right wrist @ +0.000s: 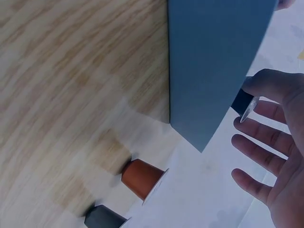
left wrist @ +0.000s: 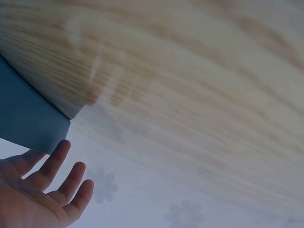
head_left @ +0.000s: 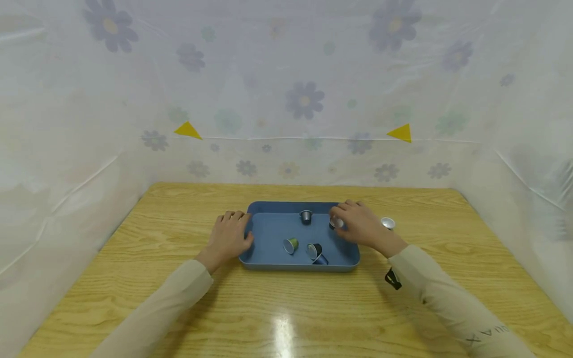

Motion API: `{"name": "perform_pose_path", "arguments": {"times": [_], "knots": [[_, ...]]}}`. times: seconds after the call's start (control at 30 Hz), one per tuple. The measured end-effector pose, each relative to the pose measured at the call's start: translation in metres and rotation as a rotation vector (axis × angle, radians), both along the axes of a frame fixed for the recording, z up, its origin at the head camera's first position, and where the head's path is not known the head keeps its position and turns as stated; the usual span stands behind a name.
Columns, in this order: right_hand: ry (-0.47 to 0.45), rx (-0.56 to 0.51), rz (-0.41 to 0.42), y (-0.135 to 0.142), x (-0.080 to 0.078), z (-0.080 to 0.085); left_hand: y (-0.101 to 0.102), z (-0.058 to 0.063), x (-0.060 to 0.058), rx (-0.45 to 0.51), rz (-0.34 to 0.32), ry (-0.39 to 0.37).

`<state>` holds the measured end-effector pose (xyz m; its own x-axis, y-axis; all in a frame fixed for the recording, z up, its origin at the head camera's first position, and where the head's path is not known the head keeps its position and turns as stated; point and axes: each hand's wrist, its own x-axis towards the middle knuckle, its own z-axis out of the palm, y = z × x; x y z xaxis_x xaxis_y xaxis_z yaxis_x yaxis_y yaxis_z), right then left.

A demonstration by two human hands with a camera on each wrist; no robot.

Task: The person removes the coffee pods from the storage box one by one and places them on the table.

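Note:
A blue tray (head_left: 268, 228) lies on the wooden table. My left hand (head_left: 229, 236) rests at its left rim, fingers fairly straight; the left wrist view shows the fingertips at the tray's corner. Over the tray's right side my right hand (head_left: 360, 223) pinches a dark coffee capsule (right wrist: 242, 102) with a silver lid between thumb and index finger. Inside the tray lie a grey capsule (head_left: 306, 217) near the back, a green capsule (head_left: 293, 244) on its side, a black capsule (head_left: 317, 249), and a blue capsule (head_left: 321, 259) against the black one.
Right of the tray, on the table, are a copper-brown capsule (right wrist: 141, 178) and a dark capsule (right wrist: 104, 217). A small black object (head_left: 393, 278) shows beside the right sleeve. Flower-patterned white sheeting (head_left: 304, 159) encloses the table's back and sides.

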<state>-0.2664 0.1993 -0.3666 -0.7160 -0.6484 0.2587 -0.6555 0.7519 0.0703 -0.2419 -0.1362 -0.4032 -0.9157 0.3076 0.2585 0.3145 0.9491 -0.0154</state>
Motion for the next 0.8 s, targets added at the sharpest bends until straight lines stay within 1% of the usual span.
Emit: {"name": "perform_pose_path", "arguments": {"times": [0.13, 0.27, 0.5, 0.8], "knots": [[0.012, -0.013, -0.006, 0.005, 0.001, 0.004, 0.0, 0.0, 0.0, 0.001, 0.002, -0.003], [0.029, -0.042, 0.007, 0.01, 0.001, 0.007, 0.0, 0.001, 0.0, -0.002, 0.0, 0.001], [0.076, -0.086, 0.016, 0.023, -0.001, 0.007, 0.0, 0.001, 0.001, -0.004, -0.005, 0.007], [0.078, -0.085, -0.026, 0.042, -0.001, 0.007, 0.0, 0.001, 0.0, -0.006, -0.009, 0.017]]}}
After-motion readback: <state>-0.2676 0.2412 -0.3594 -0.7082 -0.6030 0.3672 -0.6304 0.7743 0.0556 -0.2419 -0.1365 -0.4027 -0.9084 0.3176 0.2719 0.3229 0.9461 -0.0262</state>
